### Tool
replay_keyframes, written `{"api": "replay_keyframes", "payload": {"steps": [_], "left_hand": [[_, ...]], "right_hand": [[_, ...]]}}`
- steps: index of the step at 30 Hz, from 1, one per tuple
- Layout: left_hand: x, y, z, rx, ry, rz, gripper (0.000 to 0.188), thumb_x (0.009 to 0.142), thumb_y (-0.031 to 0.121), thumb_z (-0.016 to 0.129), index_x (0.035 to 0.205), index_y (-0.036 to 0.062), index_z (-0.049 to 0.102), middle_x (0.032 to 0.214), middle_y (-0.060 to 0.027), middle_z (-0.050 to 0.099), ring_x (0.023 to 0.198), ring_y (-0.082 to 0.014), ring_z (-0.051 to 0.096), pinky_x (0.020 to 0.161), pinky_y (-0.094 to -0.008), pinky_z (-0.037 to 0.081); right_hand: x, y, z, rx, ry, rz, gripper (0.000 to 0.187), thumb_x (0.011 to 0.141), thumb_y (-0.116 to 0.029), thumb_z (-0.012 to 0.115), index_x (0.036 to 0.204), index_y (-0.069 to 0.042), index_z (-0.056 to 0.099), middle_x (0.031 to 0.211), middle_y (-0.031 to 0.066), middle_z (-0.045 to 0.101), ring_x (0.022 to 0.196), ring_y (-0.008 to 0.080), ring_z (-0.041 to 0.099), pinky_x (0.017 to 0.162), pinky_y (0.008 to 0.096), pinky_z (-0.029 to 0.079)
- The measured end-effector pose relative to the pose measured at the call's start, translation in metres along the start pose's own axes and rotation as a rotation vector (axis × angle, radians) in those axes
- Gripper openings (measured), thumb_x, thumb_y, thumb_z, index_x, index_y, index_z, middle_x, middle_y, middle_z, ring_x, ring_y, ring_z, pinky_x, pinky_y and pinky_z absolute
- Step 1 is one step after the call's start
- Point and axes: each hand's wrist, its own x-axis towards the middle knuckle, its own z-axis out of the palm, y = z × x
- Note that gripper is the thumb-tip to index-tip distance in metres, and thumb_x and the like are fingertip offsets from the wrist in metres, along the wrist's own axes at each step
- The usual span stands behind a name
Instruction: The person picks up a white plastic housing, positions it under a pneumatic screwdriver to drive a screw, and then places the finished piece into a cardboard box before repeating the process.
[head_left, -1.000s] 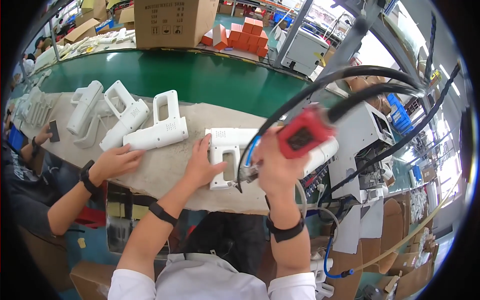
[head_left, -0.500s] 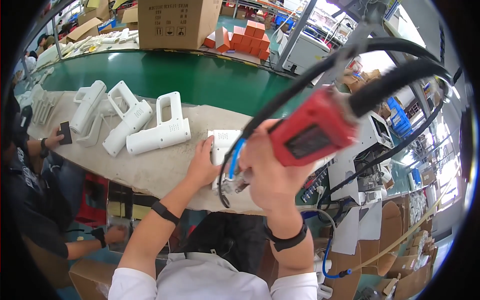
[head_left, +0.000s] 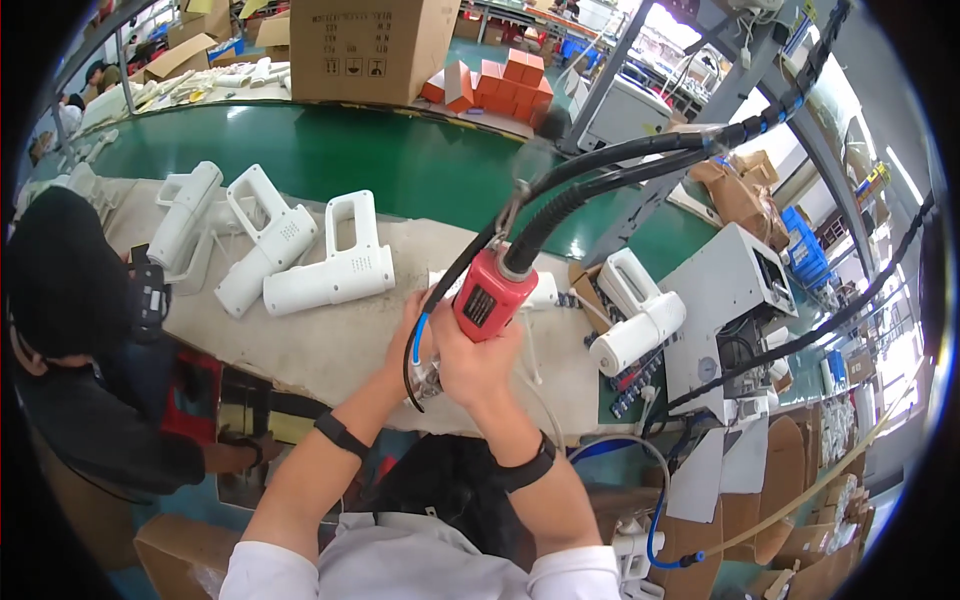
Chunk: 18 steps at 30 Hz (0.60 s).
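Note:
A red power screwdriver (head_left: 494, 294) stands nearly upright in my right hand (head_left: 475, 362), its black cable and hose running up from the top. My right fingers are closed around its body. Under it lies a white gun-shaped plastic housing (head_left: 543, 290), mostly hidden by the tool and my hands. My left hand (head_left: 408, 340) is at the housing's left end, close against my right hand, its fingers partly covered. The screwdriver's metal lower end shows between my wrists; its tip cannot be made out.
Several white gun-shaped housings (head_left: 335, 270) lie to the left on the bench covering (head_left: 230, 345). Another white housing (head_left: 640, 330) rests at the right, beside small dark parts and a white machine (head_left: 725, 300). A green conveyor (head_left: 330, 150) runs behind. A person (head_left: 90, 330) works at the left.
The screwdriver has swung from a right tilt to nearly upright and come down over the housing, with my right hand moving left. The person at the left has leaned forward.

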Motion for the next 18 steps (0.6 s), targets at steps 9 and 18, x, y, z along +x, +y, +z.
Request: {"api": "replay_keyframes", "payload": {"steps": [9,18], "left_hand": [[-0.014,0.010,-0.025,0.326,0.171,-0.200,0.081,0.072,0.028,0.074,0.140,0.0062,0.035,0.134,-0.0188,0.041,0.114,-0.0378,0.051,0.091,-0.0421,0.047],[-0.048,0.075,-0.043,0.168,-0.176,-0.010,0.027,0.072,0.012,0.073,0.098,0.0082,0.067,0.091,-0.0068,0.064,0.079,-0.0210,0.061,0.067,-0.0342,0.050]], "right_hand": [[0.009,-0.070,-0.013,0.072,-0.027,-0.112,0.006,0.090,-0.003,0.056,0.091,0.003,0.055,0.057,0.0049,0.055,0.044,0.0103,0.051,0.039,0.0226,0.035],[0.012,-0.080,-0.027,0.080,-0.042,-0.219,0.010,0.092,-0.007,0.057,0.094,0.002,0.055,0.057,0.0046,0.054,0.044,0.0099,0.050,0.038,0.0219,0.035]]}}
